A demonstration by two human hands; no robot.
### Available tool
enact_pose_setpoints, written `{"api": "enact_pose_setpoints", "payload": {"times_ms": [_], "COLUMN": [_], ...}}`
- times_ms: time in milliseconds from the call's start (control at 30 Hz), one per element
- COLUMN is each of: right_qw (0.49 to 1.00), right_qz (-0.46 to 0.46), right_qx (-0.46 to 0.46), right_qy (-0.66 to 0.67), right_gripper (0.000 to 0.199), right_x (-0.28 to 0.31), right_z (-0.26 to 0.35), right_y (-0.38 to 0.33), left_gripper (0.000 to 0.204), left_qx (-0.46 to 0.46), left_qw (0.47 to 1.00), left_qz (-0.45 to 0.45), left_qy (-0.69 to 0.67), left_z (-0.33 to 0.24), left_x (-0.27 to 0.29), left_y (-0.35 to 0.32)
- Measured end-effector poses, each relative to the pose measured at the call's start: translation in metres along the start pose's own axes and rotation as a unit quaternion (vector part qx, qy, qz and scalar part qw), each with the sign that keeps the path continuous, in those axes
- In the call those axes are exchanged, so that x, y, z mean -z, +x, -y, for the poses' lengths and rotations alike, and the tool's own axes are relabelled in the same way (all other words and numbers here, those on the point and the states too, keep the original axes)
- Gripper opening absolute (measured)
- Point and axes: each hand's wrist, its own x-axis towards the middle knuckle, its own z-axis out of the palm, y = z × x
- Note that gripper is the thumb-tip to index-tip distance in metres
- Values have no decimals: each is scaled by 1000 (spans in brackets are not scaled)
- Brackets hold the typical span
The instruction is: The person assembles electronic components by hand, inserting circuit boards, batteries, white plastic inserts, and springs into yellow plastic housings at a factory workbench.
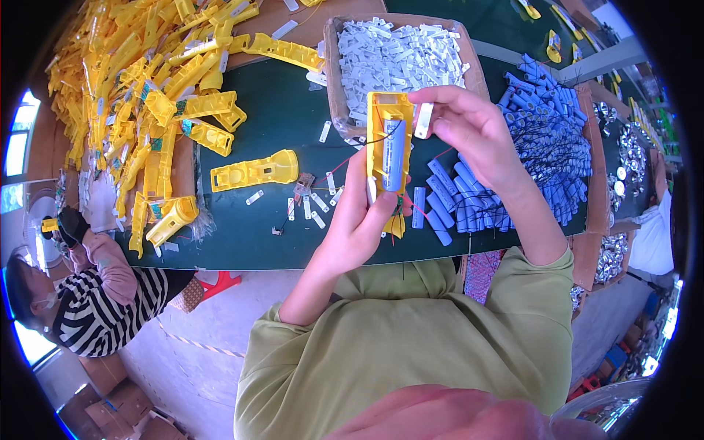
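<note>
Above the dark green worktop (286,117), our left hand (359,220) gripped the yellow torch half-shell (389,139) with its blue battery (394,155) — our right hand (469,125) pinched a white strip (423,121); thin wires might snag or tear loose.

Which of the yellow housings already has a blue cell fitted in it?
The housing held upright in the left hand; a blue cell sits inside it. Those on the table show none.
</note>
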Motion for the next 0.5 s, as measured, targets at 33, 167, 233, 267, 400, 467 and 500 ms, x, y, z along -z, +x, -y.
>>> {"api": "enact_pose_setpoints", "payload": {"times_ms": [33, 167, 233, 267, 400, 467, 500], "right_qw": [1000, 903, 957, 957, 941, 806, 805], "right_qz": [1, 71, 12, 12, -31, -21, -21], "right_qx": [-1, 215, 168, 169, 204, 339, 339], "right_qy": [0, -365, -235, -235, -268, -485, -486], "right_gripper": [20, 18, 19, 19, 20, 23, 23], "right_x": [1, 4, 1, -3, -4, 5, 6], "right_z": [5, 10, 10, 9, 4, -4, -3], "right_y": [-2, -5, -7, -6, -5, -3, -3], "left_gripper": [55, 56, 56, 56, 57, 57, 57], "left_qx": [-4, 2, 0, 0, 2, 8, 11], "left_qw": [1000, 1000, 1000, 1000, 1000, 1000, 1000], "left_qz": [5, 7, 21, 20, 14, 17, 20], "left_qy": [-4, 4, 7, 7, -10, -16, -13], "left_z": [-1, -4, -3, -3, -7, -6, -4], "left_x": [0, -2, -3, -2, -5, -8, -9], "left_y": [-1, -4, -4, -5, -6, -6, -6]}}
